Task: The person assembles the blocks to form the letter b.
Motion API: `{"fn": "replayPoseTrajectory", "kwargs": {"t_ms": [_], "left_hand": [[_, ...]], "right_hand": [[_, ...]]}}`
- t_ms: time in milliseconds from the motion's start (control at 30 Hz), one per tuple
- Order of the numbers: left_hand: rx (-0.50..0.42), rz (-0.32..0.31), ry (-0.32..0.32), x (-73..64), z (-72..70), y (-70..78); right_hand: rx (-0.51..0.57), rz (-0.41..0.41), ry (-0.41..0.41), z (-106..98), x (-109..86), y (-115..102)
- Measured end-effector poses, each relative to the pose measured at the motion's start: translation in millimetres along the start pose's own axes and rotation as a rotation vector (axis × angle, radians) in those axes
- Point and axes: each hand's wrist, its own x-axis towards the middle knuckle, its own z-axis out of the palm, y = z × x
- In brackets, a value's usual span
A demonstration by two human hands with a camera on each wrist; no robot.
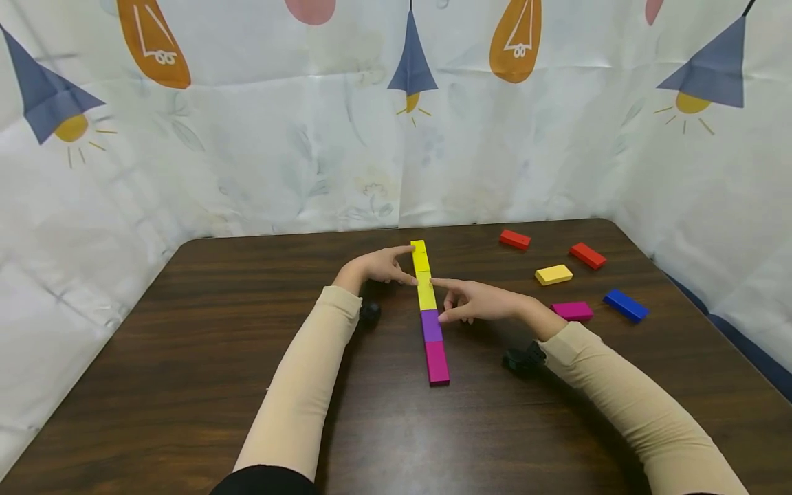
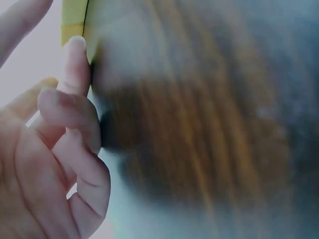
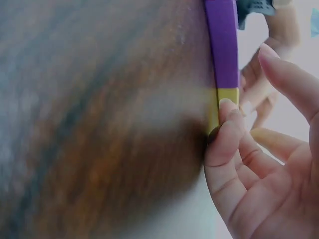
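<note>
A straight row of blocks runs away from the person: a magenta block [image 1: 437, 363] nearest, a purple block [image 1: 432, 326], a yellow block [image 1: 426, 292], and another yellow block [image 1: 420, 256] farthest. Along its left side is the left hand [image 1: 385, 267], index fingertip at the farthest yellow block and thumb tip by the nearer yellow one. On the opposite side, the right hand [image 1: 479, 300] has its index finger at the nearer yellow block and its thumb at the purple one. Both hands' other fingers are bent. In the right wrist view, fingertips touch a yellow block [image 3: 229, 93].
Loose blocks lie on the right of the dark wooden table [image 1: 247, 330]: a red block [image 1: 515, 239], another red block [image 1: 588, 255], a yellow block [image 1: 553, 275], a magenta block [image 1: 572, 311] and a blue block [image 1: 626, 306]. A patterned curtain [image 1: 297, 158] surrounds the far side.
</note>
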Motion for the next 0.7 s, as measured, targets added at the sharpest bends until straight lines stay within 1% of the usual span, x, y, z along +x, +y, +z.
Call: {"fn": "replayPoseTrajectory", "kwargs": {"t_ms": [100, 167, 233, 367, 433, 500, 600, 700], "left_hand": [[0.024, -0.005, -0.018, -1.9, 1.9, 2.9], [0.032, -0.012, -0.024, -3.4, 3.1, 5.1], [0.043, -0.016, -0.02, -4.1, 3.6, 6.4], [0.051, -0.029, -0.004, -4.8, 3.4, 7.5], [0.046, -0.035, 0.0, -5.0, 3.6, 7.4], [0.04, -0.038, 0.002, -4.6, 4.1, 6.9], [0.033, -0.038, 0.0, -3.8, 5.4, 6.3], [0.047, -0.047, 0.0, -2.3, 6.5, 7.3]], "right_hand": [[0.032, -0.022, 0.048, -5.3, -3.8, 4.8], [0.051, -0.038, 0.105, -11.3, -9.2, 8.3], [0.057, -0.053, 0.182, -18.9, -15.7, 10.9], [0.03, -0.07, 0.346, -33.8, -31.6, 11.9], [0.008, -0.063, 0.415, -40.8, -39.7, 13.4], [-0.015, -0.046, 0.466, -47.2, -49.3, 15.7], [-0.061, -0.011, 0.514, -56.2, -65.7, 22.6], [-0.133, 0.036, 0.54, -65.1, -82.4, 32.0]]}}
